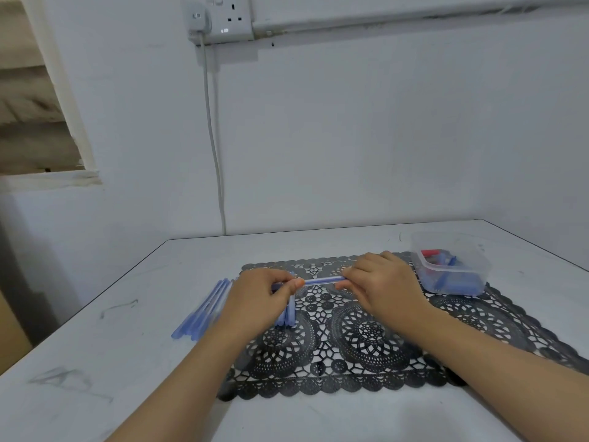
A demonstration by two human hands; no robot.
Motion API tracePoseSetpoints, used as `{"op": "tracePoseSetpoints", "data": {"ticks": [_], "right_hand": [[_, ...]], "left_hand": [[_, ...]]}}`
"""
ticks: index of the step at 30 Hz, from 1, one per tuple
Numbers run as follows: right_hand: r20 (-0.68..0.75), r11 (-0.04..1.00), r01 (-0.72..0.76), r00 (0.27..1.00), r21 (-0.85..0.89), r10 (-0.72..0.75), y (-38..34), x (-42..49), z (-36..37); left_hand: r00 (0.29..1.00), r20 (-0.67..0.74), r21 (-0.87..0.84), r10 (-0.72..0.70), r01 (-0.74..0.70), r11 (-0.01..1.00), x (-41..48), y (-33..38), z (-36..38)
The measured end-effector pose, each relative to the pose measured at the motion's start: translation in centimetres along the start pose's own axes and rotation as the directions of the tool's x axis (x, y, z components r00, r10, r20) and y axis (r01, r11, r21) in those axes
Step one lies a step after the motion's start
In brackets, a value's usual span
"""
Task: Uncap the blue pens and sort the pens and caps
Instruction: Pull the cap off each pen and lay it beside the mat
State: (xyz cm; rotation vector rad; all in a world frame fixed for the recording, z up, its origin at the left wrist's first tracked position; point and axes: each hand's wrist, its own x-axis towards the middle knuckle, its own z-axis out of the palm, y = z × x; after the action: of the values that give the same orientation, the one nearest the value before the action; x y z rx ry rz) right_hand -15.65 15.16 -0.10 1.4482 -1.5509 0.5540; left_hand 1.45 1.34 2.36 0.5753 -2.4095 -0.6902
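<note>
a row of slim blue plastic pens point(204, 309) is lying on the white bench point(95, 346) at the left. the left hand point(259, 295) and right hand point(384, 287) are gripping opposite ends of one blue pen point(323, 280) above the black lace mat point(366, 342), fingers clenched on it. a clear plastic tub point(452, 266) is sitting at the right.

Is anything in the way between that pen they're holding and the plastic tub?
Nothing visible: the pen is held above the mat, and only the right hand gripping it lies toward the tub.
</note>
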Motion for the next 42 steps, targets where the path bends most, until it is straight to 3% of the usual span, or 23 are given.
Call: {"op": "tracePoseSetpoints", "data": {"ticks": [9, 18, 24, 31, 39, 42], "right_hand": [[-0.028, 0.995, -0.039, 0.999, 0.087, 0.042, -0.3, 0.1, -0.3], [0.207, 0.958, -0.160, 0.972, 0.240, 0.110, -0.6, -0.3, 0.2], [0.202, 0.938, -0.233, 0.962, 0.257, 0.184, -0.9, -0.1, -0.2], [0.222, 0.953, -0.268, 0.947, 0.139, 0.234, -1.1, 0.0, -0.2], [0.229, 0.924, -0.282, 0.947, 0.258, 0.225, -1.2, 0.1, -0.5], [0.296, 0.851, -0.410, 0.900, 0.328, 0.319, -1.0, 0.1, -0.4]], "left_hand": [[0.999, 0.041, 0.105, 0.035, -0.039, 0.994, -0.1, 0.0, -0.2], [0.996, 0.024, 0.314, 0.090, -0.093, 0.945, 0.1, -0.2, -0.3], [0.990, 0.009, 0.303, 0.137, -0.134, 0.944, 0.3, -0.5, -0.1], [0.987, -0.050, 0.269, 0.156, -0.137, 0.953, 0.4, -0.6, 0.0], [0.985, -0.089, 0.346, 0.148, -0.108, 0.932, 0.7, -0.9, 0.0], [0.985, -0.074, 0.350, 0.155, -0.120, 0.929, 0.6, -0.9, 0.0]]}}
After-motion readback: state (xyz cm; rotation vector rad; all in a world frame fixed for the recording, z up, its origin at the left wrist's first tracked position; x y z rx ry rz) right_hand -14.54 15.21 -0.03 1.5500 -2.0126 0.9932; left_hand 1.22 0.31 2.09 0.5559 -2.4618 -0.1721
